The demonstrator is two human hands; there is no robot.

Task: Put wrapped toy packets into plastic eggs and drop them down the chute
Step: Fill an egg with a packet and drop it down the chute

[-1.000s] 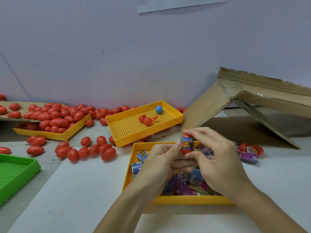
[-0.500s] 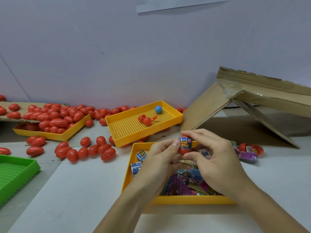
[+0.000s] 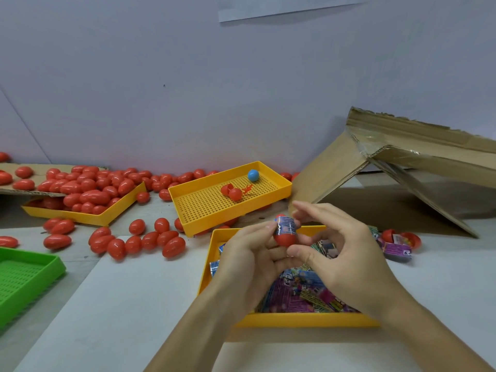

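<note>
While two hands (image 3: 249, 260) (image 3: 341, 260) hold one egg (image 3: 285, 233), three yellow trays (image 3: 271, 319)

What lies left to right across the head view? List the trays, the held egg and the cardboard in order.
Green tray → yellow tray heaped with red eggs → yellow tray with a blue ball → red egg held in both hands → cardboard chute.
</note>
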